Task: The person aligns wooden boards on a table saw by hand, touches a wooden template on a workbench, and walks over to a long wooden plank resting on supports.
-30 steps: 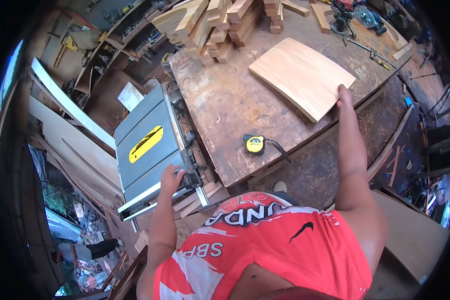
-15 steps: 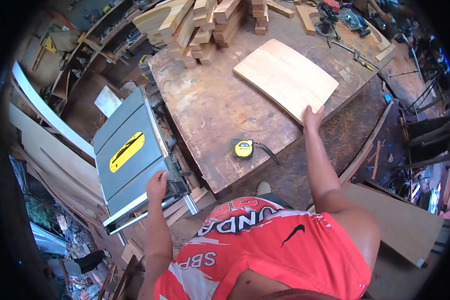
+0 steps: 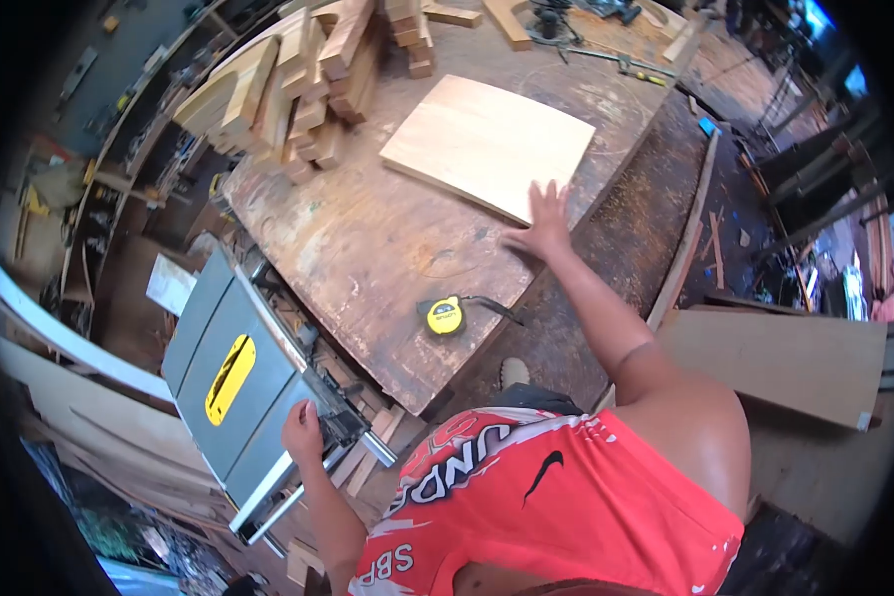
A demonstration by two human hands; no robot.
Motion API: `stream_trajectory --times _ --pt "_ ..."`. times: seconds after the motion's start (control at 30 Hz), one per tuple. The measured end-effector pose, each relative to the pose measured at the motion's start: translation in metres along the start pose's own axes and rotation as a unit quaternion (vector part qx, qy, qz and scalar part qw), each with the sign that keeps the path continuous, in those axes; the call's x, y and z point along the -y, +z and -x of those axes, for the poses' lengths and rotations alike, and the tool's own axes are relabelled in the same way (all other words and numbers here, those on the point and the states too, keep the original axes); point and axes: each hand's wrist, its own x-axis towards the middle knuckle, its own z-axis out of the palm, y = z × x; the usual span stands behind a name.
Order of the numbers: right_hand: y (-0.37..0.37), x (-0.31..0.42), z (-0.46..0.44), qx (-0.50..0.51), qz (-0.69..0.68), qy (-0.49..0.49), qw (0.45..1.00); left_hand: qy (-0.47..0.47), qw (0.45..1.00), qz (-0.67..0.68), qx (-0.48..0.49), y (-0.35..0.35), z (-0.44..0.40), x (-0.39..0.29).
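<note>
A flat, pale wooden board [image 3: 487,144] lies on the worn workbench [image 3: 368,263]. My right hand [image 3: 544,223] is at the board's near corner, fingers spread and not wrapped around it. On the bench nearer me sits a yellow tape measure [image 3: 445,316] with a dark strap. My left hand [image 3: 303,434] is over the front edge of the table saw [image 3: 268,382], its fingers loosely curled with nothing visible in them. The saw's yellow insert plate [image 3: 230,379] is to the left of that hand.
Stacked wooden pieces [image 3: 308,94] stand at the bench's far left. A metal bar clamp [image 3: 616,60] and power tools lie at the far end. A large panel [image 3: 775,363] leans at the right. Sawdust covers the floor beside the bench.
The view has shifted. My right hand has released the board's corner and spread its fingers. The board now sits farther in from the bench edge. My left hand remains by the saw.
</note>
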Motion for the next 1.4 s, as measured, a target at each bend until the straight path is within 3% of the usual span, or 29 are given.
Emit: stream_trajectory --times 0.07,0.13,0.3,0.77,1.03,1.27,1.4 --pt "0.022 -0.020 0.004 -0.051 -0.039 -0.035 0.997 -0.009 1.000 0.007 0.007 0.001 0.000 -0.002" --pt "0.048 -0.042 -0.003 -0.149 -0.129 -0.135 0.971 0.000 1.000 0.020 -0.012 0.002 0.000 0.000" --pt "0.053 -0.048 0.003 -0.194 -0.219 -0.127 0.948 0.004 1.000 0.002 -0.013 0.004 0.000 0.002" --pt "0.052 -0.054 0.001 -0.137 -0.301 -0.083 0.940 0.015 1.000 -0.010 -0.004 0.002 0.002 -0.001" --pt "0.061 -0.058 -0.001 -0.170 -0.322 -0.100 0.926 0.056 0.998 -0.011 -0.001 0.013 -0.002 0.024" --pt "0.063 -0.053 0.006 -0.199 -0.277 -0.094 0.935 0.046 0.998 -0.030 0.043 0.013 -0.008 0.040" --pt "0.056 -0.054 0.017 -0.165 -0.289 -0.088 0.939 0.074 0.995 0.005 0.069 0.011 -0.009 0.036"
